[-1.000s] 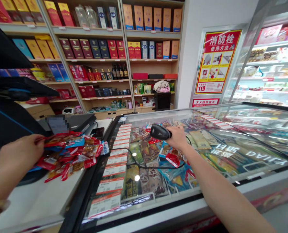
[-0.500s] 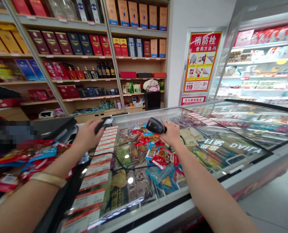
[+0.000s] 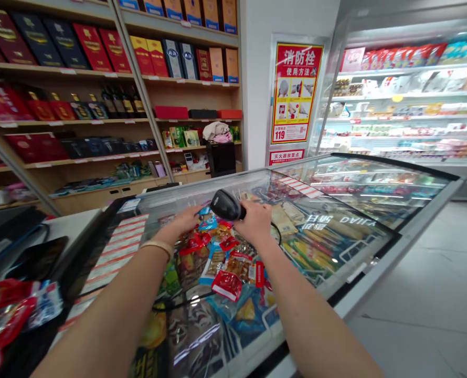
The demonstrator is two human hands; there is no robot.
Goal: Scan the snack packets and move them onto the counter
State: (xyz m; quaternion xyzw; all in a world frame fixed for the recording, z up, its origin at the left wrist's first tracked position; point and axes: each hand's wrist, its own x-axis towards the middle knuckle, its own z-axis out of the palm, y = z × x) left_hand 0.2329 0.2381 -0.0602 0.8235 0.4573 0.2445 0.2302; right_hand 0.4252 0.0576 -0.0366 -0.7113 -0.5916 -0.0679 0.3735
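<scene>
My right hand point(image 3: 255, 223) grips the handle of a black barcode scanner point(image 3: 227, 205), whose head points left above the freezer's glass lid. My left hand point(image 3: 184, 220), fingers stretched forward, reaches over the far left of a pile of small snack packets. Its fingertips are beside a blue packet point(image 3: 208, 221); whether they touch it I cannot tell. Red packets, such as one red packet point(image 3: 227, 284), and a clear-fronted packet of brown food point(image 3: 240, 266) lie loosely on the glass below the scanner. A black cable point(image 3: 186, 303) runs over the lid.
The chest freezer point(image 3: 404, 252) holds bagged food under its glass. A strip of price labels point(image 3: 115, 252) lines its left side. More snack packets point(image 3: 15, 315) and a dark phone-like slab point(image 3: 39, 257) lie at left. Shelves of boxed goods point(image 3: 176, 58) stand behind.
My left hand has moved from a black object by the labels over to the snack packets. The view has turned right; the scanner stays in my right hand.
</scene>
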